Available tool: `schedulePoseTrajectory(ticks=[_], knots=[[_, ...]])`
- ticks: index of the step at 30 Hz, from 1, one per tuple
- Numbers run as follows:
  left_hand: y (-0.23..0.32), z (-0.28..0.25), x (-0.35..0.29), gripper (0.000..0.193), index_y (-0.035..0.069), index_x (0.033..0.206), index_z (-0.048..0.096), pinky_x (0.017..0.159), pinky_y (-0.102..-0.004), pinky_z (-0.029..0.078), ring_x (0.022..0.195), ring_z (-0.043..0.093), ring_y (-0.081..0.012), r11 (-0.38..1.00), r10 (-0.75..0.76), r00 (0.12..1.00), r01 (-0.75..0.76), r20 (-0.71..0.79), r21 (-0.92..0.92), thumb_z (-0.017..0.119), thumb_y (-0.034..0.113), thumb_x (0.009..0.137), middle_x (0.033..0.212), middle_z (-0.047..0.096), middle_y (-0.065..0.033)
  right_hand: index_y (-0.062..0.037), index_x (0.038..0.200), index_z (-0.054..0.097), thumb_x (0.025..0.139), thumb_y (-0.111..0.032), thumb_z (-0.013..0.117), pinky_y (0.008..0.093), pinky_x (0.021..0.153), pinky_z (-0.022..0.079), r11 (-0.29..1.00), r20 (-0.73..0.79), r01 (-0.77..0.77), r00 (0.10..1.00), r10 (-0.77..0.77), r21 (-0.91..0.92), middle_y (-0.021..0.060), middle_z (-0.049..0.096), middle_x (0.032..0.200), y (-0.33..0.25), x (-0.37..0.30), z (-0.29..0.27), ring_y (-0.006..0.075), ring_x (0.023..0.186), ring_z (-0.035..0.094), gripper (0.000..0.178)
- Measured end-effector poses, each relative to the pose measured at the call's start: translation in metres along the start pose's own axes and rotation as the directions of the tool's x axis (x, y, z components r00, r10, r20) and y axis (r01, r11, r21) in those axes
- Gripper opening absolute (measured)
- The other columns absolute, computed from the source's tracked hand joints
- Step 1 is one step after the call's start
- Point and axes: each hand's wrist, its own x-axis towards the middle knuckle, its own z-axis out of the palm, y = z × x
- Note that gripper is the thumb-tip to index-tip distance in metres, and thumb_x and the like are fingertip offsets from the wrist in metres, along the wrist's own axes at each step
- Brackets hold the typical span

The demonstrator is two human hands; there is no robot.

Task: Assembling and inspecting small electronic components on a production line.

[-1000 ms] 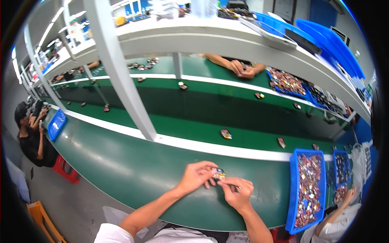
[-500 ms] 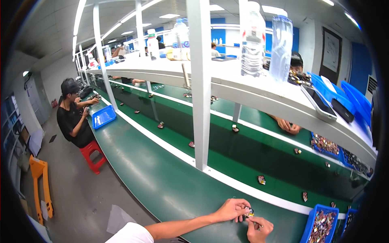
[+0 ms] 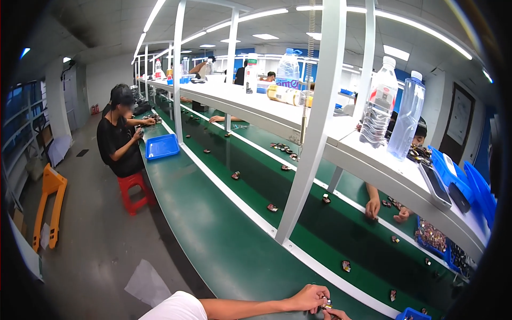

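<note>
At the lower edge, my left hand (image 3: pixel 308 298) is closed, its fingertips pinching a small electronic part (image 3: pixel 326 305) with dark, white and yellow bits. My right hand (image 3: pixel 337 315) comes up against the part from below right, mostly cut off by the picture's edge. Its fingers look pinched together, but what they hold, if anything, is hidden. Both hands are over the green worktop (image 3: pixel 240 256). Similar small parts, such as one part (image 3: pixel 346 265) and another part (image 3: pixel 393 295), lie on the green conveyor belt (image 3: pixel 314 250) beyond the white rail.
A white post (image 3: pixel 314 128) and shelf (image 3: pixel 373 165) with bottles (image 3: pixel 380 101) and a phone (image 3: pixel 434 184) stand ahead. A blue bin (image 3: pixel 413 314) is near my right hand. Across the belt are another person's hands (image 3: pixel 373 208). A seated co-worker (image 3: pixel 120 133) sits left by a blue tray (image 3: pixel 162 146).
My view has swung left and up, so the scene sits lower and further right. My hands are nearer the lower edge, still together at the part. The hands across the belt have spread apart.
</note>
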Motion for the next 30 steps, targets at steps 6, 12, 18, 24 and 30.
schedulePoseTrajectory(ticks=[6, 12, 18, 24, 30], knots=[[-0.004, 0.004, -0.003, 0.009, -0.004, 0.097, 0.063, 0.042, -0.0263, 0.049, 0.047, 0.063, -0.0123, 0.999, 0.006, 0.999, -0.004, -0.050, 0.042, 0.062, 0.002, 0.092, 0.069, 0.066, -0.0074, -0.0035, 0.085, 0.074, 0.078, 0.002, 0.081, 0.0258, 0.054, 0.047, 0.998, -0.001, -0.005, 1.000, 0.005, 0.057, 0.0069, 0.071, 0.074, -0.001, -0.003, 0.000, 0.0114, 0.055, 0.056, 0.011], [0.009, 0.000, 0.010, 0.008, -0.005, 0.096, 0.066, 0.043, -0.0281, 0.051, 0.048, 0.065, -0.0153, 0.996, -0.076, 0.994, 0.072, -0.075, -0.057, 0.062, 0.001, 0.092, 0.068, 0.068, -0.0098, -0.0050, 0.083, 0.074, 0.075, 0.002, 0.081, 0.0242, 0.050, 0.042, 0.999, -0.138, -0.042, 0.989, 0.043, 0.013, 0.0060, 0.073, 0.076, 0.027, -0.002, 0.002, 0.0104, 0.052, 0.056, 0.013], [0.009, -0.091, 0.095, 0.004, -0.005, 0.087, 0.064, 0.046, -0.0344, 0.056, 0.051, 0.069, -0.0192, 0.941, 0.176, 0.892, -0.029, -0.416, 0.336, 0.060, -0.004, 0.087, 0.072, 0.069, -0.0151, -0.0064, 0.085, 0.075, 0.071, 0.000, 0.084, 0.0231, 0.042, 0.036, 1.000, -0.193, 0.004, 0.981, -0.004, 0.002, 0.0055, 0.074, 0.077, 0.031, 0.007, -0.002, 0.0084, 0.044, 0.050, 0.018], [0.020, -0.114, 0.131, 0.010, -0.001, 0.086, 0.065, 0.080, -0.0492, 0.054, 0.097, 0.065, -0.0400, 0.463, 0.415, 0.773, 0.275, -0.480, 0.843, 0.068, 0.008, 0.086, 0.090, 0.061, -0.0203, -0.0053, 0.084, 0.074, 0.070, -0.001, 0.086, 0.0241, 0.041, 0.035, 0.998, -0.183, 0.014, 0.983, -0.025, -0.057, 0.0055, 0.075, 0.079, 0.042, 0.002, -0.008, 0.0093, 0.040, 0.045, 0.018], [0.025, -0.086, 0.149, 0.018, 0.001, 0.093, 0.074, 0.077, -0.0420, 0.055, 0.090, 0.069, -0.0344, 0.575, 0.427, 0.893, -0.148, -0.140, 0.805, 0.077, 0.010, 0.078, 0.095, 0.069, -0.0168, -0.0061, 0.082, 0.074, 0.070, -0.003, 0.086, 0.0254, 0.042, 0.038, 0.999, -0.158, 0.015, 0.987, -0.021, -0.035, 0.0044, 0.075, 0.080, 0.033, 0.000, -0.008, 0.0116, 0.040, 0.048, 0.017]])
